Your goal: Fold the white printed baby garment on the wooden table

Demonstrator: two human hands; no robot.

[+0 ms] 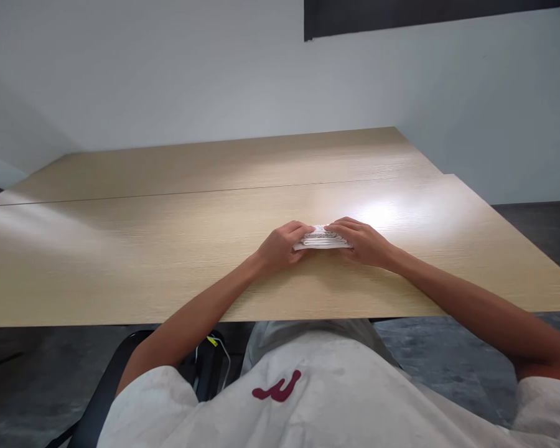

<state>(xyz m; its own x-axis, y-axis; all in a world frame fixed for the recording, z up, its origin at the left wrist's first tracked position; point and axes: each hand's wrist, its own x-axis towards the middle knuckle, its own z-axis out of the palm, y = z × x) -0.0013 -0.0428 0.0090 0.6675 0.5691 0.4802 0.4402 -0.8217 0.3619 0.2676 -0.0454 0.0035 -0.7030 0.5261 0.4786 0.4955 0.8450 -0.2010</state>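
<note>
We judge the cloth (324, 239) already folded into layers, its ends gripped by left hand (284, 244) and right hand (366, 242), release remaining.

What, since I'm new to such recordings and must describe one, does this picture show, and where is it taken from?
There is no machine here, only a person. One camera on that person's head looks forward and down, so the white T-shirt at the bottom is the wearer's own. The left hand and right hand hold opposite ends of a folded white cloth, its layers stacked. It is over the wood-grain table; whether it touches the surface is hard to tell.
</note>
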